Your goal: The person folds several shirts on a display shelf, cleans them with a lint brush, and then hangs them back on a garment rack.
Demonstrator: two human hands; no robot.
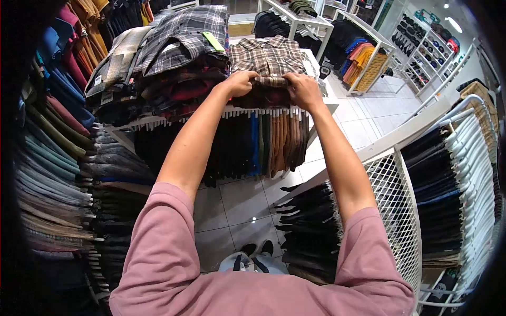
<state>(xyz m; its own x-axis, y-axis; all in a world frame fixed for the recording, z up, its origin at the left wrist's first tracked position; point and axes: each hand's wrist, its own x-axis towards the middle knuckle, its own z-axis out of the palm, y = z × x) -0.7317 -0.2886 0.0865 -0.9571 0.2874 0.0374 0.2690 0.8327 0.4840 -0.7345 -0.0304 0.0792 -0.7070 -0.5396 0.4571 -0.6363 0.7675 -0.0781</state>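
A clothing shop with a white tiled floor (pixel 363 118) is seen, and its middle is taken up by a white display table (pixel 158 122), on which folded shirts are piled. Beneath the table's front edge a row of hanging trousers (pixel 263 142) is shown, and to the right of the table a white wire rack (pixel 395 200) of dark garments is placed. Three plaid shirts are counted on top of the piles on the table: a brown plaid shirt (pixel 269 55), a grey plaid shirt (pixel 182 34) beside it to the left, and a beige one further left. One green tag (pixel 213 41) is laid on the grey shirt. Two hands are counted. The brown plaid shirt lies at the table's front right, and its near edge is gripped by the left hand (pixel 240 83) and the right hand (pixel 303 90), both closed tightly on the cloth, close together.
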